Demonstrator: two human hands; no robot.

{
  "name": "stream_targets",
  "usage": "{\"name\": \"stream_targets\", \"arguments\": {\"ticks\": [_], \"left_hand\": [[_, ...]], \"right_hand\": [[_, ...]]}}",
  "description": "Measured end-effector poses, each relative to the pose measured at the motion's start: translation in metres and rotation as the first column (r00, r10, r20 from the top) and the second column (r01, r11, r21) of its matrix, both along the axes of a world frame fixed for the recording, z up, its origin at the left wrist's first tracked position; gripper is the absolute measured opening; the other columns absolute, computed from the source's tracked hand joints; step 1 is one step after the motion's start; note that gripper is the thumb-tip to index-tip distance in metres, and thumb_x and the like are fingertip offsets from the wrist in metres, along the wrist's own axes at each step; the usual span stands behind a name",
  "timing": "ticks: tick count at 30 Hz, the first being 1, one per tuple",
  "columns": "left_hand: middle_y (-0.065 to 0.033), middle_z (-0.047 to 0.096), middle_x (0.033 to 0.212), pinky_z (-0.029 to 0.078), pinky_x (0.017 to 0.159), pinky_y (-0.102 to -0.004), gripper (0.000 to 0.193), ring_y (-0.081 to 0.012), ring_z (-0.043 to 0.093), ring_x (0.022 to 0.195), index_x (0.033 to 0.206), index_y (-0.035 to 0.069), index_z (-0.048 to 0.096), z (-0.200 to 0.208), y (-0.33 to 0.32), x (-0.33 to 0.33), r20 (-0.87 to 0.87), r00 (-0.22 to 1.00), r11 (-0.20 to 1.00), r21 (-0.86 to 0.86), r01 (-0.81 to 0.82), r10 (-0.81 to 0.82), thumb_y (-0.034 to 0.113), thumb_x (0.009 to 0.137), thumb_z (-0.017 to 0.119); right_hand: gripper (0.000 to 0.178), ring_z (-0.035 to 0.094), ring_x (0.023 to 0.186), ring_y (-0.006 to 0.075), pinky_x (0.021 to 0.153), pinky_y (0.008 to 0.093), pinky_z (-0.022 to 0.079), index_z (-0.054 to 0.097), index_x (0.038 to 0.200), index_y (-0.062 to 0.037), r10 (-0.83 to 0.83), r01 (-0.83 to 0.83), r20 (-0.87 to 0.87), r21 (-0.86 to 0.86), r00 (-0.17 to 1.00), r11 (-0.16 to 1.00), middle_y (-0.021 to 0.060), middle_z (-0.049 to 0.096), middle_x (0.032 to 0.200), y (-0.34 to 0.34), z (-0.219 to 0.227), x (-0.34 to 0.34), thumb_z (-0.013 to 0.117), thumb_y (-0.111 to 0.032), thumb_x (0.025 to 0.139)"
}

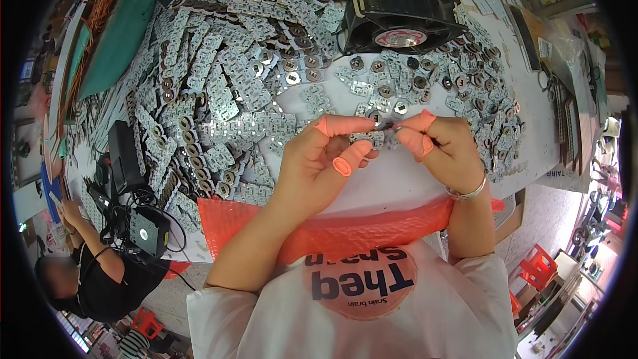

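In front of my chest, over the table's near side, my left hand [312, 159] is closed on a small circuit board strip [367, 138] between thumb and fingers. Orange finger cots cover the thumb and index finger. My right hand [452, 149], also with orange finger cots, pinches at the right end of the strip. A small blurred board piece [391, 137] shows by its fingertips; whether it is still joined to the strip I cannot tell. Just beyond the hands lie single boards with round dark parts [382, 103].
Many circuit board strips [226, 86] cover the table's left and far side. A black fan [402, 20] stands beyond my hands, with loose boards [492, 103] to its right. Red plastic sheeting [359, 229] lines the near edge. At left are a black device [147, 231] and another person [100, 272].
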State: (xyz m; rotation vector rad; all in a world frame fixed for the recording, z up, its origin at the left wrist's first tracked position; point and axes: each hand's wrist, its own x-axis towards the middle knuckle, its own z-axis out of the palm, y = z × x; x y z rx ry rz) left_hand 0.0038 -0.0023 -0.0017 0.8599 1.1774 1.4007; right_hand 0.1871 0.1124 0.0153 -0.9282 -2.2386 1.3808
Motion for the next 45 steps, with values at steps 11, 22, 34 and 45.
{"name": "stream_targets", "arguments": {"ticks": [11,22,34,45], "left_hand": [[-0.0036,0.06,0.092,0.05,0.071,-0.0215,0.021,-0.008,0.059,0.08,0.103,0.0,0.056,-0.006,0.002,0.002,0.034,0.997,0.994,0.081,-0.074,0.072,-0.004,0.084,0.064],[-0.0055,0.061,0.095,0.052,0.076,-0.0226,0.022,-0.0102,0.061,0.086,0.104,-0.001,0.058,-0.007,0.001,0.005,0.036,0.999,0.999,0.02,-0.039,0.038,-0.006,0.083,0.063],[-0.0106,0.06,0.106,0.054,0.077,-0.0274,0.022,-0.0144,0.064,0.086,0.106,0.0,0.056,-0.005,0.002,0.006,0.096,0.995,0.998,0.037,-0.04,0.037,-0.003,0.085,0.062],[-0.0087,0.065,0.089,0.056,0.067,-0.0281,0.019,-0.0165,0.066,0.082,0.1,0.001,0.055,-0.002,0.0,-0.001,0.2,0.98,0.998,-0.064,0.024,-0.01,-0.002,0.083,0.065]], "right_hand": [[0.016,0.046,0.05,0.005,0.047,0.0206,0.036,0.071,0.096,-0.0038,-0.064,0.063,0.004,0.147,0.998,0.987,0.0015,0.054,0.056,0.0,0.003,0.0,0.067,-0.008,0.082],[0.013,0.06,0.059,0.0104,0.054,0.0212,0.044,0.07,0.093,-0.0034,0.004,0.004,-0.042,0.191,0.999,0.982,0.0072,0.066,0.07,-0.003,-0.002,-0.001,0.067,-0.009,0.081],[0.007,0.058,0.059,0.008,0.054,0.0206,0.044,0.067,0.084,-0.0004,-0.098,0.103,-0.057,0.084,0.994,0.991,0.0048,0.065,0.069,-0.007,0.001,0.0,0.065,-0.007,0.083],[0.01,0.045,0.046,0.0057,0.043,0.0211,0.031,0.064,0.089,0.0008,0.074,-0.107,-0.144,-0.237,0.987,0.966,-0.0012,0.049,0.054,-0.013,-0.002,-0.007,0.06,-0.008,0.088]]}}
